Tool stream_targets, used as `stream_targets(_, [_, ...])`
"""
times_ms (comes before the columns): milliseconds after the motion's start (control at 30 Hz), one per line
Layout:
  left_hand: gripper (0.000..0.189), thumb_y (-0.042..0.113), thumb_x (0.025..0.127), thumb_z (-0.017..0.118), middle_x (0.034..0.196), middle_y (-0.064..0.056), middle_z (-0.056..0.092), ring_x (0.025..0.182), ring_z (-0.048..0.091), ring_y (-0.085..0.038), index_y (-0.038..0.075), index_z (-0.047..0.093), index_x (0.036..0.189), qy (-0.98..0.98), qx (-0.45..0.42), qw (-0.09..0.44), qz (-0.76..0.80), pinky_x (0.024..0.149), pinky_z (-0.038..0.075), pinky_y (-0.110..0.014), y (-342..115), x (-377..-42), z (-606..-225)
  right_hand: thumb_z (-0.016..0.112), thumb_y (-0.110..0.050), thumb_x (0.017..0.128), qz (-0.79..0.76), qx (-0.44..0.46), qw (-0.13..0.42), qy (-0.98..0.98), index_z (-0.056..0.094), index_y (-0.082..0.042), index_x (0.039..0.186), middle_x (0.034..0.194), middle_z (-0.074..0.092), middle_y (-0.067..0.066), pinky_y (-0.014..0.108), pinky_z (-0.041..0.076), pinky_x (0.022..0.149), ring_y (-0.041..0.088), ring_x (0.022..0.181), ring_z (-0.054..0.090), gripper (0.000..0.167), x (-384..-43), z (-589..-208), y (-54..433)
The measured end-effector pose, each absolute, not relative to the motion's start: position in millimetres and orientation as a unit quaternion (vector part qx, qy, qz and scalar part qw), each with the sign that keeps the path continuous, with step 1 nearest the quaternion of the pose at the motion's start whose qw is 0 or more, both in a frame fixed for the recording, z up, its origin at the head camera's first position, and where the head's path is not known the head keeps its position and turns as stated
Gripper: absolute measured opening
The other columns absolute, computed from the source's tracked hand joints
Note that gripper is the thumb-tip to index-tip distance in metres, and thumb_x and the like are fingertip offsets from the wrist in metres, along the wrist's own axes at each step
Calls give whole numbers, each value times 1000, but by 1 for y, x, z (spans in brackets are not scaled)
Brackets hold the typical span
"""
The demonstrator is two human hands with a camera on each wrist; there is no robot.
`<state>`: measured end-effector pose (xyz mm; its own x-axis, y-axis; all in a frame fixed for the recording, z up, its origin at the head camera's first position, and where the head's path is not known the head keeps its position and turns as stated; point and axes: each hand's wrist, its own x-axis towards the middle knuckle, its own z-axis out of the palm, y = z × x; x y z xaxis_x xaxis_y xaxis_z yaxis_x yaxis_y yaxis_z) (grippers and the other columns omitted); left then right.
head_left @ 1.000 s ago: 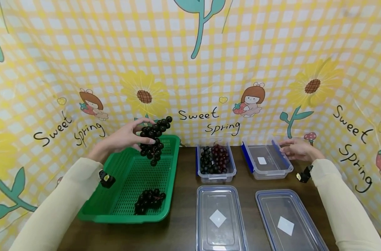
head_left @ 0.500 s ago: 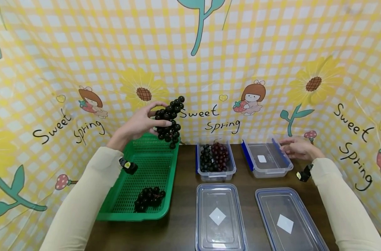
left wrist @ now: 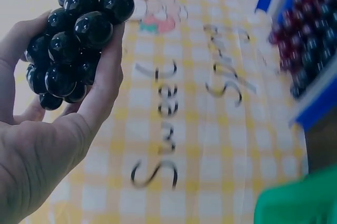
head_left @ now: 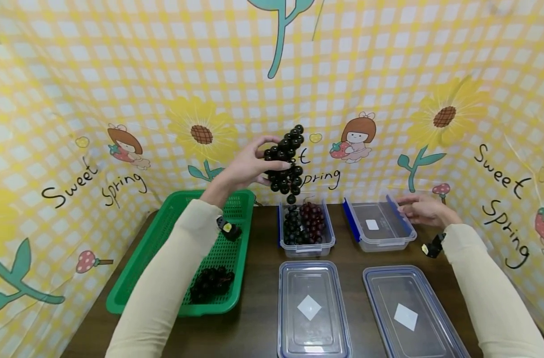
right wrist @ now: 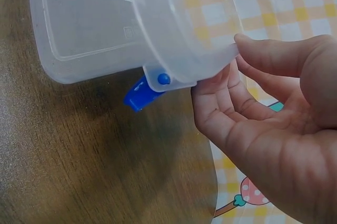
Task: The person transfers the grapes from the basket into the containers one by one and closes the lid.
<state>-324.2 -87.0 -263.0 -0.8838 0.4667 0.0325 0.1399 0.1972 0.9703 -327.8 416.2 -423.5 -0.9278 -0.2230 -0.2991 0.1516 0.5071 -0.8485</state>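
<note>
Green 8-o'clock strainer point(head_left: 246, 248) holding grapes point(head_left: 213, 284) | 5-o'clock box point(head_left: 309, 252) holding bunches point(head_left: 312, 223) | left hand point(head_left: 247, 165) clamping grape cluster point(head_left: 284, 150) | right hand point(head_left: 425, 210) pinching 4-o'clock box point(head_left: 385, 246)

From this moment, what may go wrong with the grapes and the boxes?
The left hand holds a black grape bunch in the air; it might slip.
The grape-filled box already looks crowded; adding more there might cause squeezing.
The right hand pinches the other box at one side; a sudden pull might shift it.
</note>
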Motion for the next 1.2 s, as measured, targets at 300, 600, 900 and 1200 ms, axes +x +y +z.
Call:
stream_targets(300, [59, 19, 94, 81, 151, -19, 46, 125, 63, -35, 28, 52, 144, 738, 209, 159, 622, 82, 65, -57, -29, -332, -277, 51, -8, 110, -507, -14, 190, 840, 25, 10, 161, 123, 64, 5, 27, 60, 85, 5, 95, 65, 60, -329, -429, 413])
stream_targets(600, [65, 24, 90, 85, 170, -13, 26, 137, 57, -41, 29, 49, 145, 724, 149, 174, 651, 85, 65, -55, 32, -341, -311, 49, -8, 110, -506, -10, 196, 840, 25, 10, 161, 120, 66, 2, 27, 59, 85, 5, 96, 64, 59, -332, -435, 418])
stream_targets(900, [58, 22, 89, 86, 155, -19, 45, 120, 67, -41, 26, 55, 137, 698, 93, 157, 692, 90, 61, -64, 100, -344, -351, 48, -8, 111, -507, -19, 202, 838, 23, 10, 162, 122, 65, 3, 29, 59, 88, 5, 99, 64, 60, -333, -432, 421])
stream_targets(1200, [49, 18, 87, 86, 146, -17, 51, 94, 72, -31, 24, 59, 128, 696, 68, 131, 703, 83, 64, -61, 155, -331, -385, 43, -11, 112, -508, -13, 193, 839, 21, 6, 164, 155, 42, 30, 25, 57, 88, 1, 101, 61, 59, -330, -433, 422])
